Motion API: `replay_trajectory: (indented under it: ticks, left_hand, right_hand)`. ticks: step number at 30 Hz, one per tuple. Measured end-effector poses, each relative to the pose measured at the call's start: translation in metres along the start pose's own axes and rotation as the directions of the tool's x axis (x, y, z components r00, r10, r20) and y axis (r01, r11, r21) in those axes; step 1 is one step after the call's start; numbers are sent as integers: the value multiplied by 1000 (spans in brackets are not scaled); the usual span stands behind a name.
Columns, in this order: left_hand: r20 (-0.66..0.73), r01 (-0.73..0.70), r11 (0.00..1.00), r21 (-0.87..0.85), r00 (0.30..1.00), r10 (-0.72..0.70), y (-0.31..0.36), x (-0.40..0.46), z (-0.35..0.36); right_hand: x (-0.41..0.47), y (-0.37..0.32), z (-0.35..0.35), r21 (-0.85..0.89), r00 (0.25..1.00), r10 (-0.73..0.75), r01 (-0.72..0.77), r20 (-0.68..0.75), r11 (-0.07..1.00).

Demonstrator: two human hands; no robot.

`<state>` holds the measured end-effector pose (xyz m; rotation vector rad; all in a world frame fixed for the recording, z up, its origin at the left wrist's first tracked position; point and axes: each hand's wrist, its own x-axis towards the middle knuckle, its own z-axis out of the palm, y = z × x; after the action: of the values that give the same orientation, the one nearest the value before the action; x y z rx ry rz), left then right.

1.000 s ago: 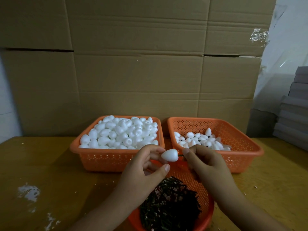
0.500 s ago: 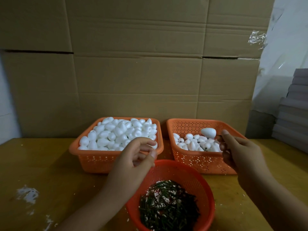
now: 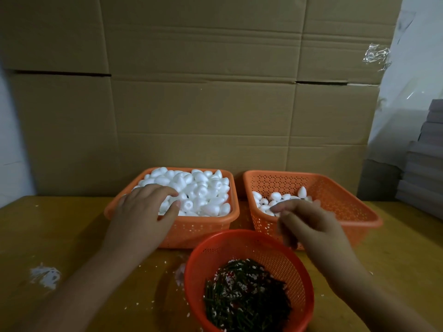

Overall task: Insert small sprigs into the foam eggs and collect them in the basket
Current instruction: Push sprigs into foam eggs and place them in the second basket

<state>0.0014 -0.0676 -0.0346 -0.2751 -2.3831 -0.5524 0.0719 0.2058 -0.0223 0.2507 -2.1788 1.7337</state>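
A square orange basket (image 3: 211, 226) on the left is heaped with plain white foam eggs (image 3: 203, 190). My left hand (image 3: 141, 219) reaches over its near left corner, fingers spread on the eggs, holding nothing that I can see. The square orange basket (image 3: 347, 212) on the right holds several finished eggs (image 3: 275, 200) in its left part. My right hand (image 3: 309, 226) hovers over that basket's front rim, blurred, fingers loosely bent and empty. A round red-orange basket (image 3: 239, 245) near me holds a pile of dark green sprigs (image 3: 244, 298).
Everything stands on a wooden table (image 3: 60, 236) with white foam crumbs (image 3: 45, 275) at the left. A wall of cardboard boxes (image 3: 203, 104) rises right behind the baskets. Stacked grey boards (image 3: 424, 168) sit at the far right.
My right hand carried the sprigged egg to the right basket, let it go and now draws back empty. My left hand moved from the middle to the heap of plain eggs.
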Motion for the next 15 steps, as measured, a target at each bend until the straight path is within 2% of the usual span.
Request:
replay_trajectory:
  ticks: [2,4,6,8,10,15]
  left_hand:
    - [111,30,991,127,993,-44,-8,1,1]
    - [202,36,976,214,976,-80,-15,1,3]
    - [249,20,967,253,965,-85,-17,2,3]
    - [259,-5,964,267,964,-67,-17,2,3]
    - [275,-34,959,283,960,-47,-17,2,3]
    - [342,-71,960,272,939,-27,-22,3,2]
  right_hand:
    - [-5,-1,9,-92,985,-41,58,170,994]
    - [-9,4,15,-288,945,-97,191,312,938]
    - [-10,16,19,-510,871,-144,401,470,761]
    - [-13,25,23,-598,781,-65,526,621,605]
    - [-15,30,24,-620,761,7,525,649,583]
    - [-13,32,24,-589,737,-15,553,676,589]
